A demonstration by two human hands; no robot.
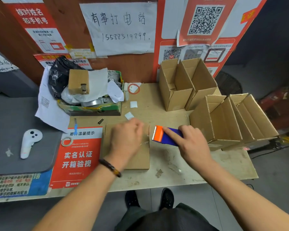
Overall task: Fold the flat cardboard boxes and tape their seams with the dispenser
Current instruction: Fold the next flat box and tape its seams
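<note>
A folded cardboard box [140, 157] stands on the table in front of me. My left hand [126, 140] rests on its top, the fingers curled near a strip of clear tape at the box's right edge. My right hand [193, 144] grips a blue and orange tape dispenser [165, 135] just right of the box, with the index finger stretched along its top. The dispenser's orange end points at the box edge, where the clear tape runs.
Several open folded boxes [182, 84] [227, 119] stand at the right and back right. A cluttered green carton [93, 109] sits back left. A white controller [29, 140], a tape ring [67, 141] and a red notice [77, 157] lie to the left.
</note>
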